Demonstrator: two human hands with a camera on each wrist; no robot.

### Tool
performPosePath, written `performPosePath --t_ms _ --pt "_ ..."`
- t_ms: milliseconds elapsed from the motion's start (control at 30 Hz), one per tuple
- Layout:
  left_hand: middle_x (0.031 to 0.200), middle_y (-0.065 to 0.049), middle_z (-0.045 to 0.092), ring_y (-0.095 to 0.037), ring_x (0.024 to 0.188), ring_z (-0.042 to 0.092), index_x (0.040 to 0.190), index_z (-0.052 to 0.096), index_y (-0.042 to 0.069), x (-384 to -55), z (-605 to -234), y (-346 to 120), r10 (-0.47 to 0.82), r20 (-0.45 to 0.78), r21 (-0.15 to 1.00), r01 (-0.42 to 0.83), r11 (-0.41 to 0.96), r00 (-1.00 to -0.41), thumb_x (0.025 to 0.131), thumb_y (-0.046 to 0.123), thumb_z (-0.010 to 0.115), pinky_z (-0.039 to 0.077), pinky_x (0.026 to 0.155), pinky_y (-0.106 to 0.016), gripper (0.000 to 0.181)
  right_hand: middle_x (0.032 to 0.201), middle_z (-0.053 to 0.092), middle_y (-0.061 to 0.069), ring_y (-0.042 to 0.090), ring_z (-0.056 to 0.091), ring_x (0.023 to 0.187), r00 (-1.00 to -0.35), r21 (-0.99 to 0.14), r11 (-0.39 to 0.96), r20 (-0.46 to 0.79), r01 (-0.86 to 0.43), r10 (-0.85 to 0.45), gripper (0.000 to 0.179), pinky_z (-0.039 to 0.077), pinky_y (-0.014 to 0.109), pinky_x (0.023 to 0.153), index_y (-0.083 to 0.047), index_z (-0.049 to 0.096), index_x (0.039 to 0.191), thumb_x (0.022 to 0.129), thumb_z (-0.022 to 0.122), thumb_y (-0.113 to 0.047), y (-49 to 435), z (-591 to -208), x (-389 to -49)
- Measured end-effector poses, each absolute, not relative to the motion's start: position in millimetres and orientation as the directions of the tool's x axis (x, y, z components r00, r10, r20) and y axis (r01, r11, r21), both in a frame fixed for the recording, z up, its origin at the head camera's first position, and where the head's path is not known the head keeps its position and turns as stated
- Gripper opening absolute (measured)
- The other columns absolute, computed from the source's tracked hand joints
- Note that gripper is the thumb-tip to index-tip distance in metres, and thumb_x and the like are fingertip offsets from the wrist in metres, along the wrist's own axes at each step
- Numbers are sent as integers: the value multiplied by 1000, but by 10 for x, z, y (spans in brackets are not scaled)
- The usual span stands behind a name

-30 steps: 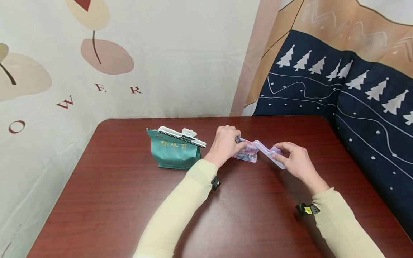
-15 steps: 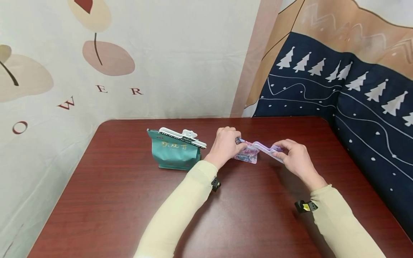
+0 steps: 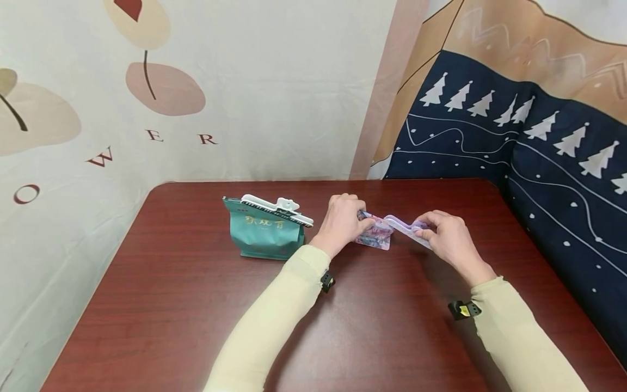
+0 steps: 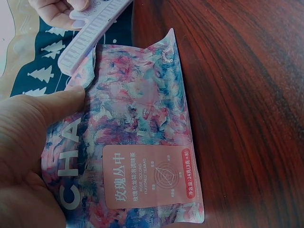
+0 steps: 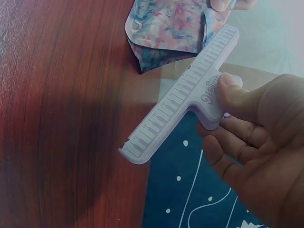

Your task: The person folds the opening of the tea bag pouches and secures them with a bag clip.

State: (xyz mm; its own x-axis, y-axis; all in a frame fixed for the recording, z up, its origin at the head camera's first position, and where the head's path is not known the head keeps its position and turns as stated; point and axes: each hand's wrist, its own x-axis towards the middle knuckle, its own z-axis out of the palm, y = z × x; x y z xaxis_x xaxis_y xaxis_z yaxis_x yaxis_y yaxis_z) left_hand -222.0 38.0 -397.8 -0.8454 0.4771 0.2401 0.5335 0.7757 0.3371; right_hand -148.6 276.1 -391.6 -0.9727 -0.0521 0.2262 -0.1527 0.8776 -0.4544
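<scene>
My left hand (image 3: 341,220) pinches the top of a pink and blue tea bag pouch (image 4: 137,104), its upper edge folded over under the thumb. The pouch stands on the table, and its label reads rose oolong flavored teabag. Between the thumb and fingers of my right hand (image 3: 449,238) is a lilac bag clip (image 5: 183,97) with a piano-key pattern, gripped by its handle tabs. One end of the clip's bar overlaps the pouch's folded corner in both wrist views. The far side of the pouch is hidden by my left hand in the head view.
A green pouch (image 3: 264,234) stands left of my left hand, a white bag clip (image 3: 279,209) across its top. The brown table (image 3: 372,332) ends at a pale cloth wall (image 3: 274,109) behind and a navy tree-patterned cloth (image 3: 548,179) at right.
My right hand has lifted and tilted the lilac bag clip slightly, its lower end turning up toward the hand. The left hand keeps its grip on the pouch.
</scene>
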Motion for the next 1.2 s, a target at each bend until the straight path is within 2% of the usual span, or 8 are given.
performPosePath --t_ms 600,1200 --pt "99 0 73 -17 99 63 109 80 14 -2220 -3982 384 473 229 339 525 781 -851 90 42 80 44 103 -40 34 96 73 16 31 59 80 -969 -411 894 230 -177 -86 11 46 39 68 -4 78 99 88 80 -5 2759 -3848 -1527" --pt "101 -1 73 -18 100 63 111 80 14 -2212 -3993 387 475 224 343 525 779 -851 90 43 79 43 104 -40 35 97 73 16 32 60 80 -972 -384 907 212 -175 -98 10 49 43 70 -3 78 99 89 78 -3 2705 -3845 -1559"
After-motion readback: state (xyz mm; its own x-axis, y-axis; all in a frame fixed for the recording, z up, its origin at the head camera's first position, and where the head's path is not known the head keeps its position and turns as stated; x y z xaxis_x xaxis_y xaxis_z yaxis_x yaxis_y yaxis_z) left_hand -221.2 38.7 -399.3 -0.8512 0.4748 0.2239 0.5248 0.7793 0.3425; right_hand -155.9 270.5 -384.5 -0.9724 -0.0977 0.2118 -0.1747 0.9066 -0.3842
